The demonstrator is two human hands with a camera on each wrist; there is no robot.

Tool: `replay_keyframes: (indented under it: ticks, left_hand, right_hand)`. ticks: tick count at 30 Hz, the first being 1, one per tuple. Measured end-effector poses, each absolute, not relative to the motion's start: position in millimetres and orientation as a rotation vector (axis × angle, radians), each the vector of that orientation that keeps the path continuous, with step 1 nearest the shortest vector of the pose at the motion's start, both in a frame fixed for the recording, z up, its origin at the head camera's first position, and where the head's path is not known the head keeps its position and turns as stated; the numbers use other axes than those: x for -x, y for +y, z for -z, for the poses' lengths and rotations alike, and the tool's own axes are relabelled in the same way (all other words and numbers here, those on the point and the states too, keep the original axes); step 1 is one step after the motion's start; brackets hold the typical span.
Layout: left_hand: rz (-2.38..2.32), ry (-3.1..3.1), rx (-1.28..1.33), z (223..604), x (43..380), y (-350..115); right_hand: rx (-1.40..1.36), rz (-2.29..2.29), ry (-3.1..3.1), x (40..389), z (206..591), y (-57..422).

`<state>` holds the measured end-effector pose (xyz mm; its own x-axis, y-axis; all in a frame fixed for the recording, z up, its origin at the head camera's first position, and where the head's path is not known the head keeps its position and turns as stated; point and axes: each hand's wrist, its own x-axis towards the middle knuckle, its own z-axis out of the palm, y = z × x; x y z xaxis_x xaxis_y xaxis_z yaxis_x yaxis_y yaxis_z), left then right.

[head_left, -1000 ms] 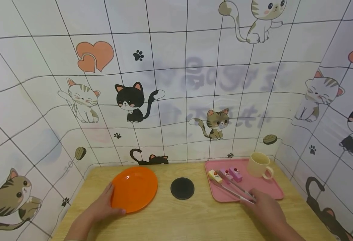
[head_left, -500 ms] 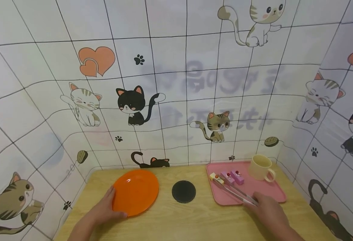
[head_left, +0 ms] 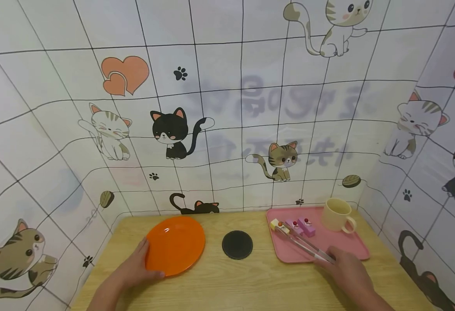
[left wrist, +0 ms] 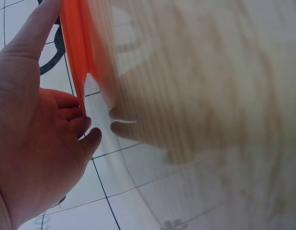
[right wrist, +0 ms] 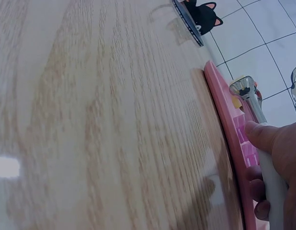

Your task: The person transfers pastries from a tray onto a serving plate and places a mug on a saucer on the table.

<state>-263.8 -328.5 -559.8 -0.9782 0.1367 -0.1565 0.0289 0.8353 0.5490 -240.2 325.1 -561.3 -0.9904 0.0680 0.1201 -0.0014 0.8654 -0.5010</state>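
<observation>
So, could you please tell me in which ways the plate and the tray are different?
Colour: the plate is orange, the tray pink.
Shape: the plate is round, the tray roughly rectangular with rounded corners.
Handling: the left hand touches the plate's rim; over the tray, the right hand holds tongs, their tips at a yellow cake.
Shared: both are on the wooden table.

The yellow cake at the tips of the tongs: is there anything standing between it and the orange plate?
Yes. The black round coaster lies between the yellow cake and the orange plate; the pink tray's left rim does too. Both look low, so lifting over them seems possible.
</observation>
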Motion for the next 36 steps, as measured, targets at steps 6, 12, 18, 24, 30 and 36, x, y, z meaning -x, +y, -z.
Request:
replay_keyframes:
  ticks: [6, 12, 18, 24, 30, 36]
  left_hand:
    - [-0.845, 2.831, -0.139, 562, 265, -329]
    - [-0.847, 2.842, -0.16, 559, 266, -329]
    - [-0.854, 2.842, -0.155, 559, 267, -329]
    - [-0.861, 2.827, -0.15, 562, 266, -330]
    - [-0.844, 2.844, -0.18, 563, 267, -328]
    - [-0.818, 2.857, -0.159, 561, 267, -328]
  right_hand:
    - [0.076, -0.776, -2.932, 242, 556, 320]
    - [0.043, -0.792, -2.913, 244, 552, 314]
    - [0.041, -0.838, -2.925, 248, 547, 305]
    - [0.005, -0.874, -2.922, 251, 542, 291]
    - [-0.068, -0.858, -2.886, 256, 538, 274]
    - [-0.14, -0.809, -2.892, 269, 540, 256]
